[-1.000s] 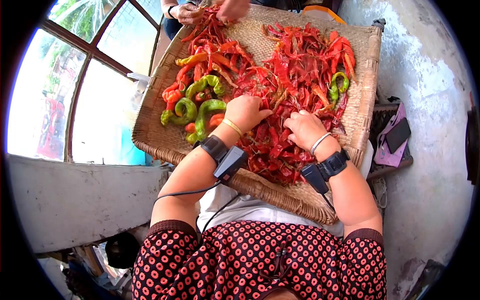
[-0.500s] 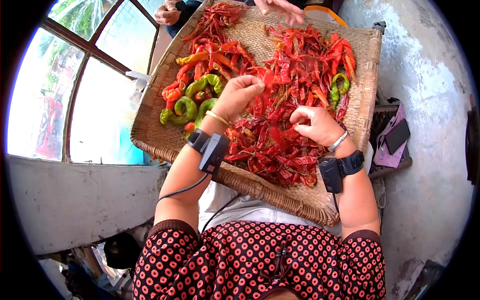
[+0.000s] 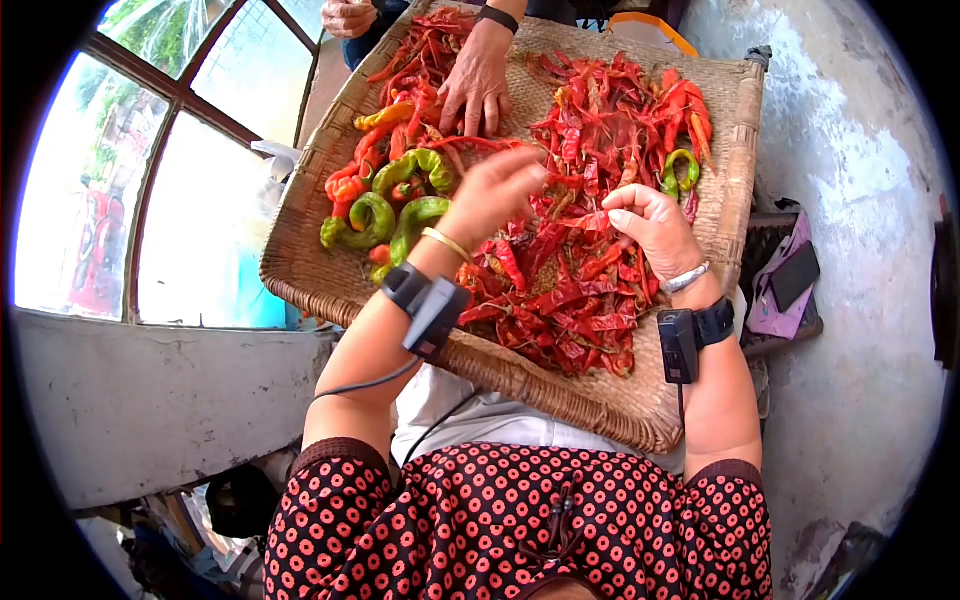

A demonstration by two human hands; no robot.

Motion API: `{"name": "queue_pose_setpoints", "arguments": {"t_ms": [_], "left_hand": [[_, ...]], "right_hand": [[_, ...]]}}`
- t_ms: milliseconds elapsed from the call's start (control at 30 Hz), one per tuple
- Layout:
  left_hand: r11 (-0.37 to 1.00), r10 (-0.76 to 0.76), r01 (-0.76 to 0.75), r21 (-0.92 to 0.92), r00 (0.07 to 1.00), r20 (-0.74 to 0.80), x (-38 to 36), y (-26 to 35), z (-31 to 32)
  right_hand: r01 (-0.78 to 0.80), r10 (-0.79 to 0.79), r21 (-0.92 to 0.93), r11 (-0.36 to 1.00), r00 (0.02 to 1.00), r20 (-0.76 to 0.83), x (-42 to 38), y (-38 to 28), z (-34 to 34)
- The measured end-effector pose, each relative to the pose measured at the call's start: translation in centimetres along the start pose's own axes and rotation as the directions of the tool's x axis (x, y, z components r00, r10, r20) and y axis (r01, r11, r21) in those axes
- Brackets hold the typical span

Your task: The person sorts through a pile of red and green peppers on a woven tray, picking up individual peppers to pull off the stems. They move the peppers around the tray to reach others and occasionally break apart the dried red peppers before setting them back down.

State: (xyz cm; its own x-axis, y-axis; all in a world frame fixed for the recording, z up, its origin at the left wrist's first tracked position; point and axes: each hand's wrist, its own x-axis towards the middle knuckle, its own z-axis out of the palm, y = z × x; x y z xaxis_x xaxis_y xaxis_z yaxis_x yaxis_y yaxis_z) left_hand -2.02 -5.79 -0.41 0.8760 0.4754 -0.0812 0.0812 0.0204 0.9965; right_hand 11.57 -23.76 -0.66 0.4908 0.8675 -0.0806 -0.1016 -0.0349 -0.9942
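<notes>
A wicker tray (image 3: pixel 690 395) lies over my lap, full of dried red chili peppers (image 3: pixel 580 325). My right hand (image 3: pixel 655 235) pinches a dried red chili (image 3: pixel 588 221) between thumb and fingertips, just above the pile. My left hand (image 3: pixel 495 195) hovers over the middle of the tray, its fingers stretched out and slightly blurred, with nothing visible in them. Left of it lie curled green peppers (image 3: pixel 372 222) and a yellow-orange pepper (image 3: pixel 383 116). A curled green pepper (image 3: pixel 681 172) rests at the right side of the heap.
Another person's hand (image 3: pixel 478 85) reaches into the tray's far left part, touching red chilies there. That person's other hand (image 3: pixel 348 18) is beyond the far edge. A window (image 3: pixel 210 200) is at left, a wall (image 3: pixel 860 300) at right. A purple cloth (image 3: pixel 780 295) lies beside the tray.
My left hand's fingers have straightened from a pinch. My right hand has moved up and right, with a chili now visible in it. The other person's hand has come down onto the chilies.
</notes>
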Motion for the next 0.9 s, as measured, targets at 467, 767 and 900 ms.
{"name": "queue_pose_setpoints", "arguments": {"t_ms": [467,767,900], "left_hand": [[0.997,-0.073,0.072,0.031,0.997,0.018,0.7,-0.1,-1.0],[0.474,0.428,-0.293,0.83,0.901,0.074,1.6,-3.6,-1.7],[0.476,0.346,-0.257,0.841,0.934,0.089,1.0,-3.9,-0.9]], "right_hand": [[-0.017,0.007,-0.276,0.961,0.999,-0.038,0.3,0.9,1.0],[0.056,-0.135,-0.594,0.802,0.987,-0.089,0.6,1.9,0.5],[0.044,-0.138,-0.641,0.767,0.986,-0.098,0.5,1.7,0.6]]}}
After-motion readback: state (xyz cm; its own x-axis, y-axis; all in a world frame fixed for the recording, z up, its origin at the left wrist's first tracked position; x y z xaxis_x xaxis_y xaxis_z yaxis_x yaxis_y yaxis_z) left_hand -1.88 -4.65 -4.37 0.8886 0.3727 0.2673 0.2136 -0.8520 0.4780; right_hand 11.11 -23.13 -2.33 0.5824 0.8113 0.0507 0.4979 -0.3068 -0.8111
